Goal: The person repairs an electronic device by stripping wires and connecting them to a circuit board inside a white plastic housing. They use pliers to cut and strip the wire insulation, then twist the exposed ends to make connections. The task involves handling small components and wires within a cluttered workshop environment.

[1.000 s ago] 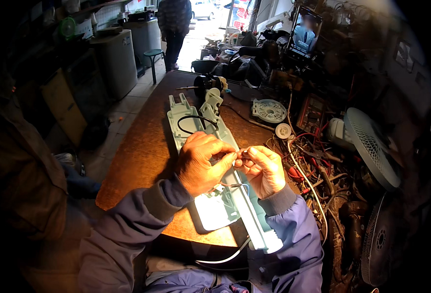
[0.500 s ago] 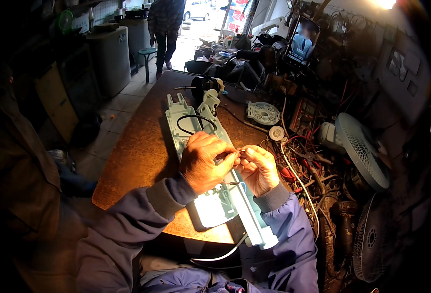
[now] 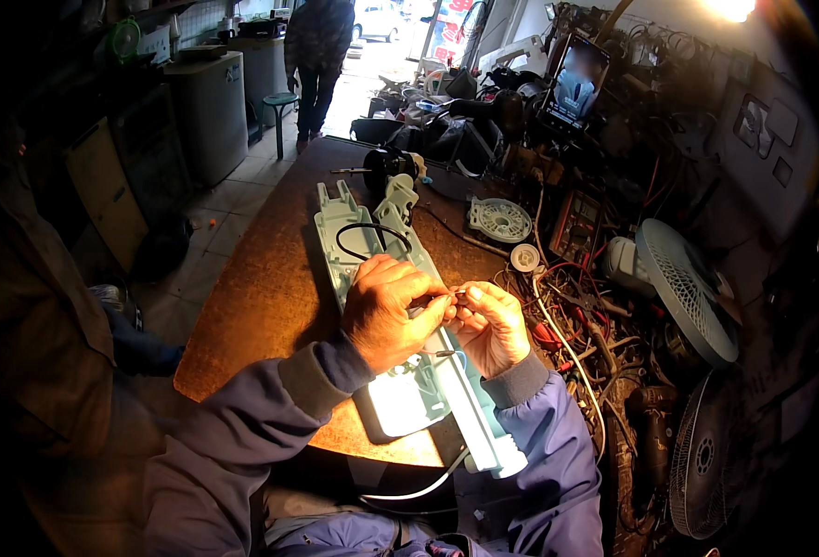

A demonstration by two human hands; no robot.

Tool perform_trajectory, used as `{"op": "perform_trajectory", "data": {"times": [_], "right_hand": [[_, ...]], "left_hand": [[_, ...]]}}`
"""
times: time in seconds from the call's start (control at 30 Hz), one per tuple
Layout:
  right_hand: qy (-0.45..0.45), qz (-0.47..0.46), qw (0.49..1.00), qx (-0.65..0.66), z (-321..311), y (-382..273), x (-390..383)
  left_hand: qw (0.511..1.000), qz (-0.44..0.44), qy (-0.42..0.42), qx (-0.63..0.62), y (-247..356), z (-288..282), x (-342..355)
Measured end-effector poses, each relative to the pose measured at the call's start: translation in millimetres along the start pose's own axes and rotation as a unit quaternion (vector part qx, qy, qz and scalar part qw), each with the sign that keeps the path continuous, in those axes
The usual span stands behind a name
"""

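Over a long pale-green plastic fan housing (image 3: 335, 218) on the table, my two hands meet fingertip to fingertip. My left hand (image 3: 393, 304) is closed in a pinch on what looks like a thin wire, mostly hidden by the fingers. Close against it on the right, my right hand (image 3: 491, 325) pinches the same small wire between thumb and finger. A black cable (image 3: 372, 225) loops inside the far part of the housing. Below the hands, a short dark wire joint (image 3: 444, 353) lies across the housing's ridge. The housing's near end is brightly lit.
A fan motor (image 3: 389, 167) lies at the table's (image 3: 242, 306) far end. Along the right are a round grille part (image 3: 499, 220), a multimeter (image 3: 578, 226), tangled wires and a fan head (image 3: 683, 290). Beyond the table, a person (image 3: 318, 65) stands by a stool (image 3: 280, 99).
Both hands keep their pinch in nearly the same place. The fingers shift only slightly, and the view has moved a little.
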State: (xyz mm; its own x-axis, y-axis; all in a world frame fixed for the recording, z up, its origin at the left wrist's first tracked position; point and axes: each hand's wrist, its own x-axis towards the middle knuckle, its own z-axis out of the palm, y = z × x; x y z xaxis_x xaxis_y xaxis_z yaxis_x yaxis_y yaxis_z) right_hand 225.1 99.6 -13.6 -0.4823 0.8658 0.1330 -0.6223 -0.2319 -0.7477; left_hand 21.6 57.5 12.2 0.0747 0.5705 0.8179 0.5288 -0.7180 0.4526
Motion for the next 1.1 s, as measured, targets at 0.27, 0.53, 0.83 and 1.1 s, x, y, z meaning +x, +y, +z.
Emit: {"op": "perform_trajectory", "data": {"times": [0.27,0.53,0.83,1.1], "right_hand": [[0.002,0.002,1.0,-0.012,0.0,-1.3,-0.9],[0.008,0.0,1.0,-0.021,3.4,-1.4,-1.7],[0.019,-0.022,0.999,-0.04,0.7,0.8,-1.5],[0.016,-0.034,0.998,-0.055,-0.5,2.9,-1.1]], "left_hand": [[1.0,0.002,0.004,0.0,-1.9,2.8,0.0],[1.0,0.001,-0.001,0.002,-1.7,1.2,-0.5],[1.0,0.006,0.005,0.012,-1.6,2.8,-0.2],[1.0,-0.003,-0.003,0.013,-1.9,0.9,-0.8]]}}
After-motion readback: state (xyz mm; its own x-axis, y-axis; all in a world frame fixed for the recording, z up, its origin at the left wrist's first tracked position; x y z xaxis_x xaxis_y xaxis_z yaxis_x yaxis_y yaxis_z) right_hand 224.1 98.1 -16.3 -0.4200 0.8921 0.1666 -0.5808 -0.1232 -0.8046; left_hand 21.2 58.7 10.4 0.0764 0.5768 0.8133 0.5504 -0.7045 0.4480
